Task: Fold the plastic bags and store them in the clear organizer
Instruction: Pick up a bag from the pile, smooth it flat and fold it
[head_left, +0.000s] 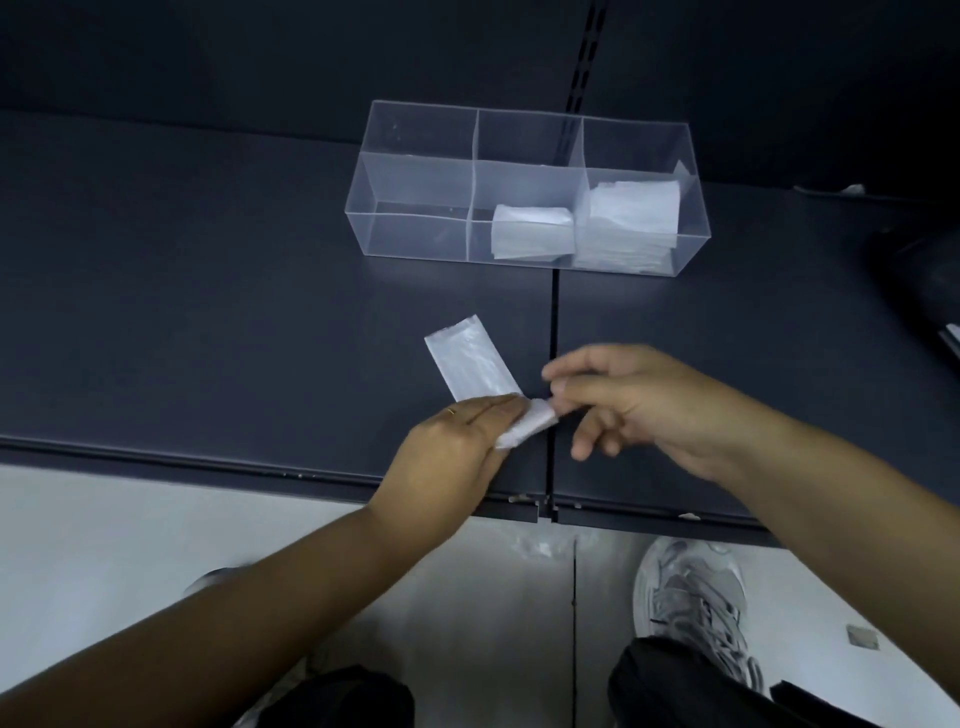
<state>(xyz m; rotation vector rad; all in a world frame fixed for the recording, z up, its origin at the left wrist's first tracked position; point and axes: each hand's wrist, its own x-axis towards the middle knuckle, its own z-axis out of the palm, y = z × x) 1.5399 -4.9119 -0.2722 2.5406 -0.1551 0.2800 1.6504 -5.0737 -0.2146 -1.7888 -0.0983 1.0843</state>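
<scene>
One clear organizer (415, 156) with three compartments, far back on a dark surface (208, 312). One folded bundle (532, 231) in the middle compartment, one taller stack (631, 223) in the right. In front of the organizer, one bag (470, 364) lying as a flat strip. Left hand (457, 441) pressing it, fingers straight and together. Right hand (639, 405), blurred, pinching the bag's turned-up end. Further forward, on the floor (104, 519): one grey shoe (696, 597), one plastic scrap (540, 546).

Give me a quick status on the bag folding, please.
Left hand flat, pressing the plastic bag; right hand pinching its folded end. Clear organizer holds folded bags in middle and right compartments. Nothing in the way.
</scene>
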